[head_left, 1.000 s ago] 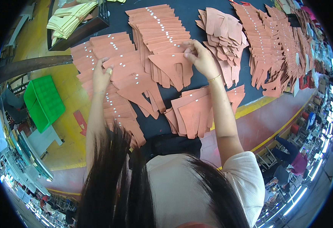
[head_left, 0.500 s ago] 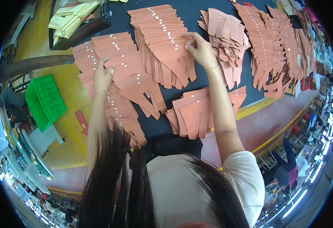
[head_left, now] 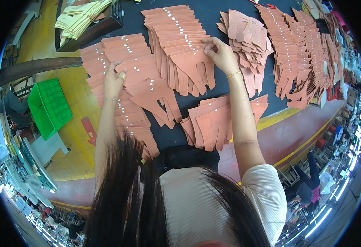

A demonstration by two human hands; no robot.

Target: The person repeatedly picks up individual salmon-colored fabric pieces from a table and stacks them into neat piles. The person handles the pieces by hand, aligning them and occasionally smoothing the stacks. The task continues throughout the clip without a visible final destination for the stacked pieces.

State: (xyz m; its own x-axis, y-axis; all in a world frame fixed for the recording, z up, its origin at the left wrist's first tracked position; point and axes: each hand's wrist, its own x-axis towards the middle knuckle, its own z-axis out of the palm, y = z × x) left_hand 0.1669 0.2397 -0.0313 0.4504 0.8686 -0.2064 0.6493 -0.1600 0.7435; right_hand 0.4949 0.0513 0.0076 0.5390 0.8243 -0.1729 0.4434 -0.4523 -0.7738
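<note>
Salmon-pink cut pieces with finger-like strips, perhaps leather, lie in overlapping rows with small white stickers. My right hand (head_left: 223, 56) is at the right edge of the middle row (head_left: 176, 35), its fingers curled toward the thumb. Whatever it grips is too small or hidden to make out. On the left row (head_left: 137, 64) rests my left hand (head_left: 113, 84), index finger and thumb apart, nothing visible between them. A pale yellowish patch shows on that thumb. Beneath my left forearm another stickered row (head_left: 127, 117) fans toward me.
A small pile (head_left: 209, 121) of pink pieces lies near the table's front edge. Farther right are a heaped pile (head_left: 248, 33) and long rows (head_left: 285, 49). A dark box (head_left: 117, 22) with yellow pieces (head_left: 79, 18) stands at back left; a green crate (head_left: 50, 108) is beyond the table.
Both hands stay at almost the same places on their rows. The whole view has shifted slightly; no piece has visibly been moved.
</note>
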